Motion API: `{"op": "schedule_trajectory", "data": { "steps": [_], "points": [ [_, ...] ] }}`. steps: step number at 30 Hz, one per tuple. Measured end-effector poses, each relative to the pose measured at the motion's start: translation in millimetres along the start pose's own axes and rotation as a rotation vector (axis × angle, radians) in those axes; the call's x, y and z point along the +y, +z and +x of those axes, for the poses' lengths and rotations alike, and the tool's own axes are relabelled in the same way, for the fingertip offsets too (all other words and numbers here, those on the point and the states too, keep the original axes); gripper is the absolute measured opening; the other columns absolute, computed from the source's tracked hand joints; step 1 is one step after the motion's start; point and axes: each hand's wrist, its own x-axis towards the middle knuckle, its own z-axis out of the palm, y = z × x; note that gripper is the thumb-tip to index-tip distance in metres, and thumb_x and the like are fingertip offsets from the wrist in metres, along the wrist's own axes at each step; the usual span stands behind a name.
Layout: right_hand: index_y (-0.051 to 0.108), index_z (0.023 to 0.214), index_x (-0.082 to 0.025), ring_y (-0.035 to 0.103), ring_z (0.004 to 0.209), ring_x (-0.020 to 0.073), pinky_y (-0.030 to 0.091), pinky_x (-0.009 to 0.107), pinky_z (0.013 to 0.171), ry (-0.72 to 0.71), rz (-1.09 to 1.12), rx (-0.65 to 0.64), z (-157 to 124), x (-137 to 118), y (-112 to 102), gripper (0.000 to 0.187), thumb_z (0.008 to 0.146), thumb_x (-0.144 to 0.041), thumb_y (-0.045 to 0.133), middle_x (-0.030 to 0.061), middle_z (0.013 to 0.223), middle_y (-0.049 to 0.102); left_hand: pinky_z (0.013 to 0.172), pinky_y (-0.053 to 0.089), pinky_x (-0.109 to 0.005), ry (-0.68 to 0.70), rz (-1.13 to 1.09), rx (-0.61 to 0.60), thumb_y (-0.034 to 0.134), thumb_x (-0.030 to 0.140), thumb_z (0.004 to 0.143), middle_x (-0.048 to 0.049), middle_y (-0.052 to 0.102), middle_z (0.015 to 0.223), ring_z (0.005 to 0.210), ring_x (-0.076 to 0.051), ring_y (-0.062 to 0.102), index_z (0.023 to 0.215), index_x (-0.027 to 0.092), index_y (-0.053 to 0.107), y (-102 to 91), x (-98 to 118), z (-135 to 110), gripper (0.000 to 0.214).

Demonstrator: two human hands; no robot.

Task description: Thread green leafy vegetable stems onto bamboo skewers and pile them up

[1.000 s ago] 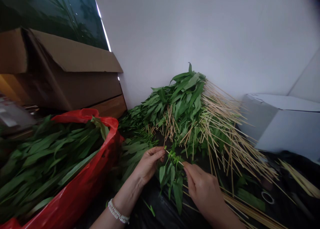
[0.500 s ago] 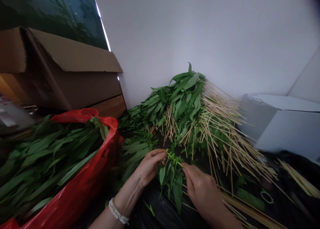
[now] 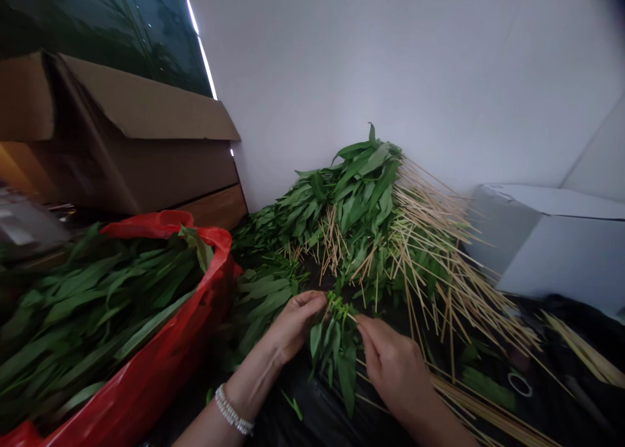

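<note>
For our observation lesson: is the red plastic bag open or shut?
The red plastic bag is open: green leaves show through its spread mouth.

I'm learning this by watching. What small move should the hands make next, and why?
Probably the left hand should nudge the leafy sprigs slightly along the thin stick, toward the right hand. The right hand grips the stick just beside the sprigs, and the left appears to pinch at their opposite end, so a gentle push there might bunch them closer.

Head-worn view, looking forward and down over left hand point(image 3: 299, 325) and right hand point(image 3: 394, 362), close; wall point(image 3: 390, 63) beyond.
</note>
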Motion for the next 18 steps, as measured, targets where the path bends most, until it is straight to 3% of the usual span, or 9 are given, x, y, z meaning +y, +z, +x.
{"op": "schedule_trajectory", "data": {
  "steps": [3, 5, 8, 10, 12, 18],
  "points": [
    [0.058, 0.101, -0.02, 0.062, 0.072, 0.0142, 0.043, 0.025, 0.067, -0.05, 0.11, -0.013, 3, -4, -11, 0.024, 0.093, -0.018, 0.036, 0.0018, 0.081, 0.063, 0.068, 0.045, -0.025, 0.025, 0.017, -0.055, 0.071, 0.056, 0.066, -0.0059, 0.07, 0.08, 0.071, -0.015, 0.062, 0.082, 0.013, 0.071, -4.4, 11, 1, 0.046],
    [0.057, 0.093, -0.02, 0.059, 0.066, 0.0129, 0.041, 0.024, 0.062, -0.126, 0.16, -0.07, 3, -12, -17, 0.021, 0.092, -0.017, 0.036, 0.0005, 0.075, 0.061, 0.069, 0.044, -0.025, 0.027, 0.015, -0.022, 0.061, 0.062, 0.073, -0.0078, 0.07, 0.085, 0.078, -0.017, 0.062, 0.083, 0.013, 0.071, -8.0, 18, 3, 0.051],
    [0.054, 0.081, -0.019, 0.052, 0.052, 0.0131, 0.034, 0.027, 0.05, -0.381, 0.104, -0.073, -2, -30, -16, 0.022, 0.087, -0.011, 0.034, -0.0002, 0.062, 0.054, 0.064, 0.042, -0.021, 0.051, 0.073, 0.063, 0.061, 0.058, 0.075, -0.0066, 0.069, 0.081, 0.073, -0.014, 0.06, 0.082, 0.013, 0.072, -11.9, 23, 6, 0.046],
    [0.053, 0.079, -0.018, 0.045, 0.043, 0.0132, 0.029, 0.028, 0.043, -0.587, 0.008, 0.005, -7, -42, -10, 0.025, 0.082, -0.005, 0.032, -0.0015, 0.054, 0.05, 0.06, 0.04, -0.02, 0.109, 0.179, 0.107, 0.064, 0.054, 0.074, -0.006, 0.069, 0.078, 0.067, -0.012, 0.057, 0.082, 0.013, 0.073, -12.9, 21, 8, 0.042],
    [0.054, 0.079, -0.017, 0.041, 0.039, 0.0124, 0.026, 0.028, 0.041, -0.701, -0.052, 0.07, -11, -50, 0, 0.027, 0.08, -0.001, 0.032, -0.0024, 0.051, 0.048, 0.06, 0.039, -0.021, 0.191, 0.335, 0.127, 0.068, 0.048, 0.072, -0.0058, 0.07, 0.077, 0.065, -0.012, 0.056, 0.082, 0.013, 0.074, -13.3, 16, 11, 0.036],
    [0.056, 0.085, -0.014, 0.042, 0.039, 0.013, 0.025, 0.028, 0.04, -0.679, -0.08, 0.121, -16, -46, 19, 0.026, 0.083, -0.006, 0.031, -0.0015, 0.051, 0.048, 0.07, 0.041, -0.026, 0.41, 0.974, 0.056, 0.075, 0.026, 0.064, -0.0048, 0.071, 0.079, 0.074, -0.02, 0.061, 0.082, 0.02, 0.074, -20.4, -6, 16, 0.019]
  ]
}}
